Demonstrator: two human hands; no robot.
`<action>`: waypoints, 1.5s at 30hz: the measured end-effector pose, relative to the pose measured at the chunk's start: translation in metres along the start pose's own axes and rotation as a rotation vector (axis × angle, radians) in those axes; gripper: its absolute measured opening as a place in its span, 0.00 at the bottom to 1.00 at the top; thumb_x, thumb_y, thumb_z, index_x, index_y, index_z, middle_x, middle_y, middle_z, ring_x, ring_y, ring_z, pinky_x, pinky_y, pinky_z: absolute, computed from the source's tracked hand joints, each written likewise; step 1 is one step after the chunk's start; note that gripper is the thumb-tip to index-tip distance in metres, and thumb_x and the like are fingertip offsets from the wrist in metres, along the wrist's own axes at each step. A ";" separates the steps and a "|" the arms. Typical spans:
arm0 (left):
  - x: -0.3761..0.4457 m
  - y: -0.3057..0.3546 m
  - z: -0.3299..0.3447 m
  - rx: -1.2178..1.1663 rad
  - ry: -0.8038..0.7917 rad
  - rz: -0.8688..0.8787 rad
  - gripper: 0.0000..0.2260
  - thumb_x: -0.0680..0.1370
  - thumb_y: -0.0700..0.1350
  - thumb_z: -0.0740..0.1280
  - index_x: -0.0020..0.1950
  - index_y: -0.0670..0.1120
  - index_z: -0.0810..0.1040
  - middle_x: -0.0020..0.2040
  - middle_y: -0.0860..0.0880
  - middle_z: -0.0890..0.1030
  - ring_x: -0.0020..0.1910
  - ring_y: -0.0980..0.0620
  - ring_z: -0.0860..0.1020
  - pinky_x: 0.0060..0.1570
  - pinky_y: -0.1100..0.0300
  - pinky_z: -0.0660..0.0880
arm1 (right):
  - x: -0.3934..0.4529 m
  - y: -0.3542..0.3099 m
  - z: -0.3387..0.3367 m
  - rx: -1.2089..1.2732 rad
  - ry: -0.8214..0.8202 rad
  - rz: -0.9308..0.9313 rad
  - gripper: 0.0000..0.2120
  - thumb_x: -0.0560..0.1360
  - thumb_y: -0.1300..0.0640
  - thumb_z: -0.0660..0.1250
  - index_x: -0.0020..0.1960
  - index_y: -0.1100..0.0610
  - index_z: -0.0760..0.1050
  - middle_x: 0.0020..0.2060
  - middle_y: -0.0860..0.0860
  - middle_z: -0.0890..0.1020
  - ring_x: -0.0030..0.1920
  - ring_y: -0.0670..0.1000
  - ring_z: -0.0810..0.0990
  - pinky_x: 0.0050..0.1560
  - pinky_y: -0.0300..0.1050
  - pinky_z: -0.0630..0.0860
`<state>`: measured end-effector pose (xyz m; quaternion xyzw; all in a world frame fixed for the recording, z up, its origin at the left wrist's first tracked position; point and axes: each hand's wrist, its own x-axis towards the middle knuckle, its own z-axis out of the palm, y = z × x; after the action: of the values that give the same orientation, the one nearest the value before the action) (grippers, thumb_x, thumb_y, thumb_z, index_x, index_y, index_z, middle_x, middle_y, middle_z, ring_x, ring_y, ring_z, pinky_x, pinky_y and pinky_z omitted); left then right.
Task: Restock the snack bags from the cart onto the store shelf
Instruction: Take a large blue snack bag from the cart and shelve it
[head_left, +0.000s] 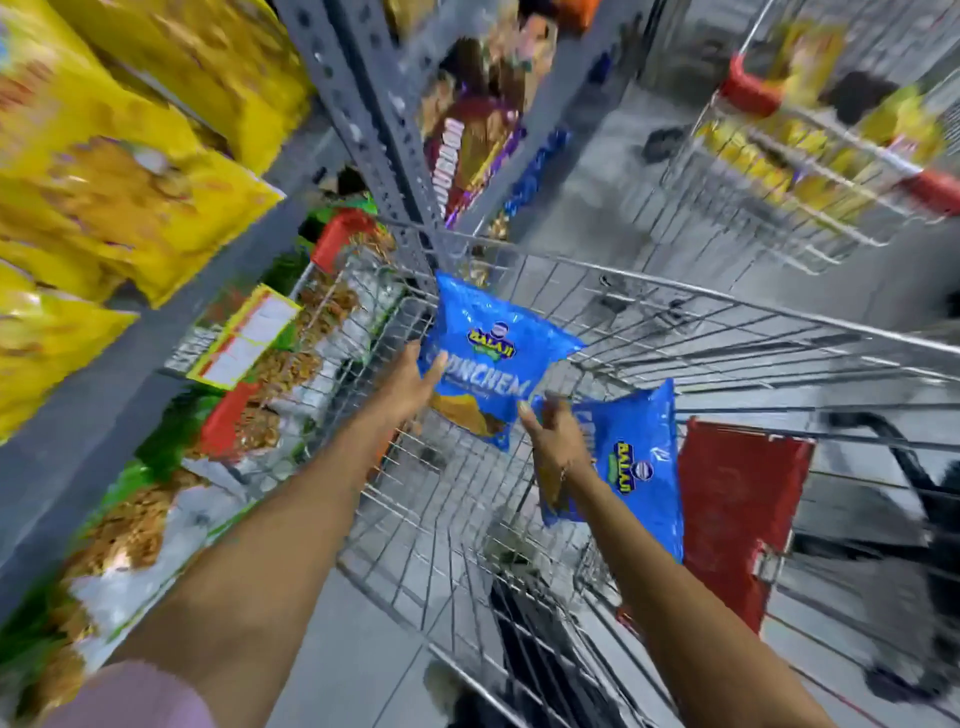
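Head cam, left hand (410, 382) gripping blue bag (498, 358), right hand (553, 431) pinching 2nd bag (639, 462)

Blue snack bags (498, 358): 2, one per hand. Wire carts (727, 332): 2, the far one carrying yellow packs. Hands (410, 384): 2. Yellow shelf bags (119, 208): several, blurred, uncountable.

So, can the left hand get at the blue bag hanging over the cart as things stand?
Probably yes: the left hand already touches the upper blue bag at its left edge, above the cart, with nothing between them. The right hand holds a second blue bag.
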<state>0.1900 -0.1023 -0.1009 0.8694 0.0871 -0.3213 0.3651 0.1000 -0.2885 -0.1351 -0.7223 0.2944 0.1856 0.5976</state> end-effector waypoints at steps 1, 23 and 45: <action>0.014 -0.004 0.005 -0.005 0.011 -0.033 0.28 0.78 0.60 0.56 0.69 0.40 0.63 0.68 0.38 0.71 0.66 0.41 0.71 0.65 0.44 0.69 | 0.010 0.001 0.004 0.063 -0.027 -0.020 0.15 0.76 0.59 0.66 0.60 0.60 0.67 0.61 0.63 0.76 0.60 0.57 0.77 0.58 0.43 0.76; -0.032 -0.001 -0.001 -0.169 0.455 0.075 0.25 0.69 0.71 0.53 0.49 0.51 0.70 0.37 0.55 0.76 0.35 0.59 0.75 0.34 0.67 0.68 | 0.006 -0.011 0.015 0.068 0.216 -0.354 0.20 0.72 0.39 0.62 0.59 0.47 0.67 0.35 0.37 0.75 0.33 0.36 0.74 0.29 0.22 0.66; -0.493 0.127 -0.287 -0.151 1.388 0.518 0.24 0.75 0.67 0.54 0.37 0.47 0.71 0.41 0.40 0.78 0.49 0.38 0.77 0.43 0.52 0.65 | -0.366 -0.413 0.022 0.224 -0.186 -1.323 0.18 0.74 0.41 0.64 0.43 0.57 0.78 0.36 0.51 0.79 0.37 0.43 0.73 0.39 0.45 0.73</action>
<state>-0.0028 0.0464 0.4308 0.8377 0.1120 0.4050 0.3489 0.0921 -0.1459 0.3982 -0.6652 -0.2450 -0.1895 0.6793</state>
